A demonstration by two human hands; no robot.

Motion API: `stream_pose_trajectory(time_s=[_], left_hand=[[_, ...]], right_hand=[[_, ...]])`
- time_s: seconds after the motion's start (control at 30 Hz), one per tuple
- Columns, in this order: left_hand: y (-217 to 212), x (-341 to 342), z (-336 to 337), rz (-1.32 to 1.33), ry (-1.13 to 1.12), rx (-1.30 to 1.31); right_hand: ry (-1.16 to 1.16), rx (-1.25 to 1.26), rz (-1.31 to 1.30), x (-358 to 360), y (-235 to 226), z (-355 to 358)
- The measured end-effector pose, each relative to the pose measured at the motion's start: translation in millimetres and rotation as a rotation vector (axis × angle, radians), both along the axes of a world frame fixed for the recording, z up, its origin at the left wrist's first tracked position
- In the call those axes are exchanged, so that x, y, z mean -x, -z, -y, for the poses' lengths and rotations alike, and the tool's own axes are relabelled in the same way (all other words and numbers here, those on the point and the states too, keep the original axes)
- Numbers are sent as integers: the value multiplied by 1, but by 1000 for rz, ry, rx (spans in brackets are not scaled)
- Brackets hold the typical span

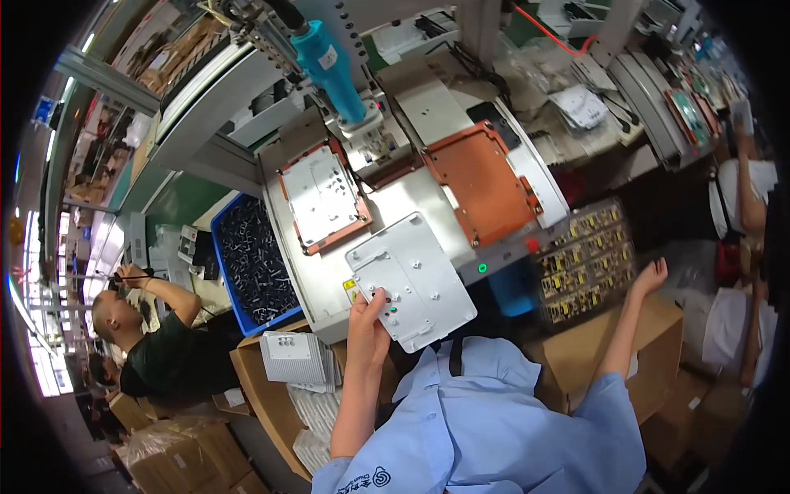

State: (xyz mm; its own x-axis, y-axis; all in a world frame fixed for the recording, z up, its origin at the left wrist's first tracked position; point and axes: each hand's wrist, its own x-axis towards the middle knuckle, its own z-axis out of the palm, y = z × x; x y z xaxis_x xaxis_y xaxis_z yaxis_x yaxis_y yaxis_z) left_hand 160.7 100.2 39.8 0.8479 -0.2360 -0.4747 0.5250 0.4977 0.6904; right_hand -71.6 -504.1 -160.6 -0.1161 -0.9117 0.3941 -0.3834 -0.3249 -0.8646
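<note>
Head view, left hand (367,317) grip pinching one white plate (411,280), right hand (649,277) open, two orange fixtures (485,185).

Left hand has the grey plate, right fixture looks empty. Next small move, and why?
Probably carry the grey plate to the right and set it into the empty orange fixture. The left hand pinches its lower edge above the machine bed; the left fixture already holds a similar plate. The right hand is open beside the tray of parts.
</note>
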Motion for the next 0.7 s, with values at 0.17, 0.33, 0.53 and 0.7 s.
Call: stream_pose_trajectory(time_s=[0.17,0.33,0.53,0.7], left_hand=[[2,24,-1,-29,111,37],[1,50,9,21,213,-11],[14,63,36,9,302,3],[17,79,52,-62,253,-36]], right_hand=[[373,-2,-151,179,0,-48],[609,-422,-394,315,43,-101],[775,-445,-368,396,153,-109],[607,-313,-315,299,93,-110]])
